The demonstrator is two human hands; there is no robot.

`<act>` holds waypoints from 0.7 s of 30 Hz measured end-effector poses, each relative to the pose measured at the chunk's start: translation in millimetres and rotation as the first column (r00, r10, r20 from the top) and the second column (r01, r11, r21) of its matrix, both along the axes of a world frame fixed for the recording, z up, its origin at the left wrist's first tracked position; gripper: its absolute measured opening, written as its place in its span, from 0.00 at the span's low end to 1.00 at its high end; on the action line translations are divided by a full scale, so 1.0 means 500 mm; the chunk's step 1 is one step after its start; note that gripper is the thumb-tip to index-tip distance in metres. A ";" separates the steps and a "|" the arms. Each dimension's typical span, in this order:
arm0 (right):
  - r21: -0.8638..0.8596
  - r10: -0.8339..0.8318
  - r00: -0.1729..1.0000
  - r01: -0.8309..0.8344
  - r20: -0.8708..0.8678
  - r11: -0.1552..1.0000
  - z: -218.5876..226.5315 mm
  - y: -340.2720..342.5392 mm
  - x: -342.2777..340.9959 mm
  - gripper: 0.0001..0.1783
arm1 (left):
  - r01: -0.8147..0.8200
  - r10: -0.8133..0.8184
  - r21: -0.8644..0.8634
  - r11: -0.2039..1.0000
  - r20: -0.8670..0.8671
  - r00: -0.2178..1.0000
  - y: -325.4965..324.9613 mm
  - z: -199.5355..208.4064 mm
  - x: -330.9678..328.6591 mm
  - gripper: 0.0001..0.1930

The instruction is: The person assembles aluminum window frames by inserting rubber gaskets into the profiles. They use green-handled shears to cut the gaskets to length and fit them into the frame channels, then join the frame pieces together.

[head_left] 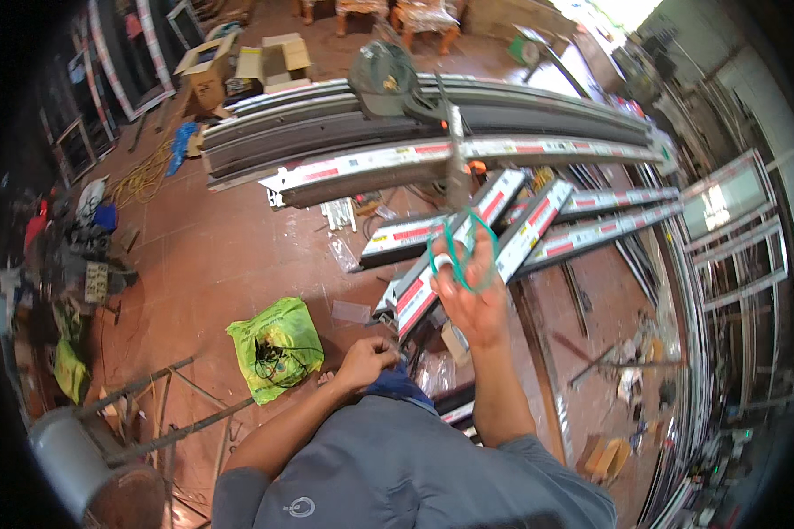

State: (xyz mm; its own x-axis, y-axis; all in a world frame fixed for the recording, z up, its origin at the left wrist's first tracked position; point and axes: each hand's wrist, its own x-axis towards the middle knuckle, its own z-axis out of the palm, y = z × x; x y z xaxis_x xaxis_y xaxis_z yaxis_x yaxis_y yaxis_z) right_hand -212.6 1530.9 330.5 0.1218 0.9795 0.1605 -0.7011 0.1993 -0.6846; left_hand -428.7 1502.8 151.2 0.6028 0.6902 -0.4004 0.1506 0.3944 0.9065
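The right hand (473,300) holds thin green strap (451,242) loops round its fingers, over the edges of white-topped metal bars (538,220); the left hand (366,363) curls small, holding I can't tell what, near red floor (256,256).

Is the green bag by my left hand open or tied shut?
Open: the green bag has its mouth spread, with dark cables showing in it.

Reddish tiled floor (212,273): yellow-green bag (249,339) (dark cables (278,363) atop), yellow cord (144,182); right, probably small carton (607,458).
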 end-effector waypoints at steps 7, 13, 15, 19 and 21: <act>-0.446 -0.145 0.979 0.196 0.146 0.873 -0.131 -0.373 -0.082 0.45 | -0.035 0.034 0.014 0.999 0.055 0.998 -0.018 -0.036 -0.003 0.09; -0.707 0.151 0.779 0.446 0.609 0.548 -0.228 -0.522 -0.240 0.22 | -0.072 0.068 0.040 0.997 0.083 0.994 -0.029 -0.017 -0.016 0.11; -0.763 0.204 0.794 0.424 0.573 0.488 -0.236 -0.523 -0.276 0.22 | -0.087 0.083 0.088 0.992 0.044 0.996 -0.031 0.005 -0.021 0.11; -0.800 0.268 0.797 0.389 0.541 0.457 -0.240 -0.486 -0.297 0.29 | -0.086 0.088 0.084 0.993 -0.023 0.996 -0.027 0.042 -0.020 0.09; -0.824 0.308 0.796 0.375 0.521 0.425 -0.236 -0.469 -0.293 0.33 | -0.077 0.083 0.092 0.993 -0.062 0.995 -0.027 0.051 -0.019 0.08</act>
